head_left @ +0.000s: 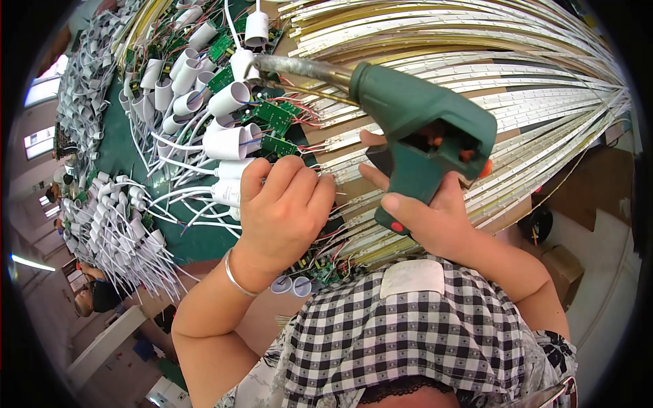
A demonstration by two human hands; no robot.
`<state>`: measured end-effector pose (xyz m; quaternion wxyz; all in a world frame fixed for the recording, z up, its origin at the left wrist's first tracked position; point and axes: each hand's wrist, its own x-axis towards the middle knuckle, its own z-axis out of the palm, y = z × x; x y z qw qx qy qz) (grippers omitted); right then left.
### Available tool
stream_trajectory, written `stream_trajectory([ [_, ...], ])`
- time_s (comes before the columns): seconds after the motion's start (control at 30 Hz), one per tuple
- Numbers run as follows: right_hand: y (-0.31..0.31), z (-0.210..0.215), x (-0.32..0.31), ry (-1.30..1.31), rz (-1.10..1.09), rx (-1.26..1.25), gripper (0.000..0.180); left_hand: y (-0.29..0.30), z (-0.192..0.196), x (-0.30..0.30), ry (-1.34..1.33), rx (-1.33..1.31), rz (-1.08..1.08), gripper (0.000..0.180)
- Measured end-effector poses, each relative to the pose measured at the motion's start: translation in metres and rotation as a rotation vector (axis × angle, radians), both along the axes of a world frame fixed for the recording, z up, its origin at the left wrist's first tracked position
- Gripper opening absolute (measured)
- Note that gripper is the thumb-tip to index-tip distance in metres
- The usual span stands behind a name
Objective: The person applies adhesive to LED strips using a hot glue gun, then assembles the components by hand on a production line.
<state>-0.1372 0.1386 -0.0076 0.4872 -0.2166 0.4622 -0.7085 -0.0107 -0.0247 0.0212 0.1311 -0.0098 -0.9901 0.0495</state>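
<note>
My right hand (pixel 435 211) is wrapped round the handle of a green pistol-shaped soldering gun (pixel 415 115), whose long metal tip reaches left over the parts. Beside it, my left hand (pixel 282 207) is closed, its fingers curled down at the ends of the strips; whatever is pinched there is hidden. Just above the left hand lie small green circuit boards (pixel 275 115) with red and blue wires. White plastic caps with cords (pixel 224 143) sit to their left, and white LED strips (pixel 422 183) run off to the right.
Large heaps of white caps (pixel 88 102) and corded caps (pixel 115 224) cover the left of the green tabletop (pixel 119 146). Long strips (pixel 544 75) fan across the right. Two white cups (pixel 292 285) are below my left wrist. A person (pixel 98 296) is at the far left.
</note>
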Motion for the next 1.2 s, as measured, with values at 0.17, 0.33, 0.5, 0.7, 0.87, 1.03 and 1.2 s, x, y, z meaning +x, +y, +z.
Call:
stream_trajectory([
  [0.17, 0.007, 0.001, 0.002, -0.083, 0.039, 0.130, 0.067, 0.001, 0.005, -0.003, -0.162, 0.053, -0.014, 0.009],
  [0.33, 0.012, -0.009, 0.000, 0.025, 0.098, 0.083, 0.067, 0.003, 0.007, 0.001, -0.192, 0.101, 0.008, 0.015],
  [0.5, 0.012, -0.004, -0.003, -0.058, 0.098, 0.122, 0.066, 0.003, 0.010, 0.004, -0.156, 0.096, 0.037, 0.018],
  [0.7, 0.008, -0.006, -0.003, -0.073, 0.077, 0.100, 0.067, -0.001, 0.006, 0.002, -0.141, 0.107, 0.047, 0.017],
  [0.87, 0.008, -0.006, -0.003, 0.006, 0.081, 0.075, 0.069, -0.001, 0.005, 0.002, -0.133, 0.115, 0.045, 0.019],
  [1.03, 0.005, 0.002, 0.003, -0.160, -0.139, -0.017, 0.071, -0.001, 0.005, 0.003, -0.153, 0.129, 0.035, 0.019],
  [1.2, 0.051, 0.031, -0.017, -0.106, -0.072, 0.134, 0.059, -0.004, 0.000, 0.008, -0.089, 0.152, 0.018, 0.010],
])
